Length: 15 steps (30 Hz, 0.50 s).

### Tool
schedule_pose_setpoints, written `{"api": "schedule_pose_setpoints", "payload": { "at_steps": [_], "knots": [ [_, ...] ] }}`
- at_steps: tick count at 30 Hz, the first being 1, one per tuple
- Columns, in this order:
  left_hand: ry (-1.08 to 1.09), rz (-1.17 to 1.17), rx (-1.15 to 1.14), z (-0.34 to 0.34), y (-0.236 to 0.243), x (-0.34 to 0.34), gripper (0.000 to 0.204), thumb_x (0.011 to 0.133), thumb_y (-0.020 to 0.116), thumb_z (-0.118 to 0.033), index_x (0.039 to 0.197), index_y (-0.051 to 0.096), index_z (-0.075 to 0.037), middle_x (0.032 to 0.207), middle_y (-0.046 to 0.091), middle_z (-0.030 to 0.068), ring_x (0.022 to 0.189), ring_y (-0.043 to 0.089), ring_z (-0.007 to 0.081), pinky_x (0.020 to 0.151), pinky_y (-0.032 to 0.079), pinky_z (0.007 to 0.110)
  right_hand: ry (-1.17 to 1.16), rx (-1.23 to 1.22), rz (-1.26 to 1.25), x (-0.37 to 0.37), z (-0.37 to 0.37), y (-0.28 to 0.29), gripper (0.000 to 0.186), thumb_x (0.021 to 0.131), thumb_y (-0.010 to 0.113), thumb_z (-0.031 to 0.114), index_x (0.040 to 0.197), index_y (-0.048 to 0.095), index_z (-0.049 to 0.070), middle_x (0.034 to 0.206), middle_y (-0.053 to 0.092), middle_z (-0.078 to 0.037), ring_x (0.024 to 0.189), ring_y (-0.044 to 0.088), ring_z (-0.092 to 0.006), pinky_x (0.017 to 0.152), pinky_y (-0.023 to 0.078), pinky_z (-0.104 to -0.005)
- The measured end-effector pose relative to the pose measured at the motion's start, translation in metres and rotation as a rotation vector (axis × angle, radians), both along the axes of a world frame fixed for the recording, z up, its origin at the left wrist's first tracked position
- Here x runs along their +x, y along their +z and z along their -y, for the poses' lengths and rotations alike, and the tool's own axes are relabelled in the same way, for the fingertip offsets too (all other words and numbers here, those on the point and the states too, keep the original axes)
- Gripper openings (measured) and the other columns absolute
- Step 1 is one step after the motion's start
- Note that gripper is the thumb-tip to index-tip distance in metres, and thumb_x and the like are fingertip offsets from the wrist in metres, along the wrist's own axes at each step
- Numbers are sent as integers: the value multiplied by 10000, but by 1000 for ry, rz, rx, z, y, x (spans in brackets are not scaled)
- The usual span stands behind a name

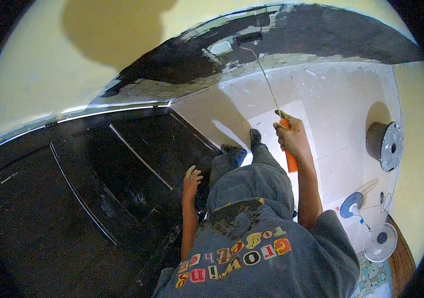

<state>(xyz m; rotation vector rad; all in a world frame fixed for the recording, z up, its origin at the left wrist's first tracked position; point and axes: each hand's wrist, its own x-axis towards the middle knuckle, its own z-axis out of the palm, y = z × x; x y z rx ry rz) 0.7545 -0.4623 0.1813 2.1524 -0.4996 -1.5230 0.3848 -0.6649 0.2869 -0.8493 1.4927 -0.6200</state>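
Note:
My right hand point(291, 134) is closed around the orange handle of a paint roller point(269, 85). Its thin metal rod reaches forward from the grip. The dark roller head point(249, 38) rests against the lower wall, on a band of black paint point(182, 58). Pale unpainted patches and a strip of stone-pattern wall point(271, 60) show around and below the black. My left hand point(191, 181) hangs at my left side with nothing visible in it, its fingers loosely bent and apart.
A large black surface with light strips point(80, 193) lies at left. Pale floor tiles point(341, 124) spread ahead and right. Near the right wall are a cable reel point(392, 147) and a white fan point(381, 242) with a blue base point(352, 204). Yellow wall point(38, 74) rises above the black band.

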Motion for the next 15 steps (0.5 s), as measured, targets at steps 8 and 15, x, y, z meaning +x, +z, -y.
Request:
{"api": "schedule_pose_setpoints", "payload": {
  "at_steps": [8, 15],
  "knots": [
    [-37, 6, -82, 6, -10, 7, 616, 920, 556, -432, 1403, 379, -93, 1184, 602, 108, 941, 626, 203, 793, 483, 335, -77, 40, 66, -1, 5, -54, 466, 846, 597, 93, 1293, 518, -14, 619, 526, -13, 456, 487, -96, 399, 422, -256],
    [-39, 10, -35, 9, -12, 3, 595, 928, 548, -413, 1402, 378, -97, 1168, 607, 102, 935, 624, 198, 791, 483, 335, -73, 45, 57, -8, 3, -28, 427, 857, 582, 87, 1266, 536, -25, 591, 494, 2, 440, 470, -90, 380, 398, -266]
  ]
}}
